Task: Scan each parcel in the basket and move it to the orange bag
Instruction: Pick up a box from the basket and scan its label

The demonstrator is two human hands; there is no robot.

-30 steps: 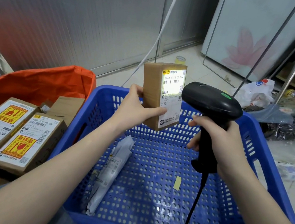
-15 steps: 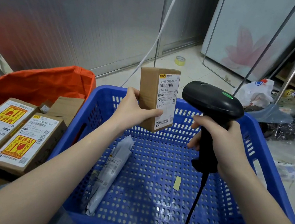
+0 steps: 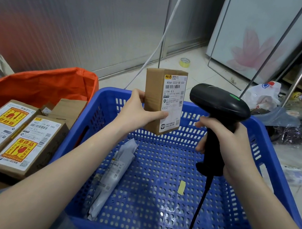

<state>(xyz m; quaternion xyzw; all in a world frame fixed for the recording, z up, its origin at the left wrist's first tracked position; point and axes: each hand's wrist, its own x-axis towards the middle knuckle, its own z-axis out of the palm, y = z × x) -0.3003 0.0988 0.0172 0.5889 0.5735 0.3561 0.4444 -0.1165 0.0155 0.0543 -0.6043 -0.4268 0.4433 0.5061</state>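
My left hand point(image 3: 137, 112) holds a small brown cardboard parcel point(image 3: 153, 95) upright above the blue plastic basket point(image 3: 269, 150), its white label facing right. My right hand point(image 3: 233, 147) grips a black barcode scanner point(image 3: 219, 102) just right of the parcel, its head level with the label. A grey-white soft mailer point(image 3: 114, 177) lies on the basket floor at the left. The orange bag point(image 3: 39, 85) stands left of the basket and holds several labelled cardboard boxes point(image 3: 25, 145).
A small yellow sticker point(image 3: 182, 187) lies on the basket floor. The scanner's black cable point(image 3: 197, 214) hangs down over the basket. Plastic bags and litter point(image 3: 290, 122) cover the floor at right. A tape roll point(image 3: 185, 62) and metal rack legs stand behind.
The parcel has shifted slightly left and down, away from the scanner head, and the bright scan light on its label has gone. The right hand has barely moved.
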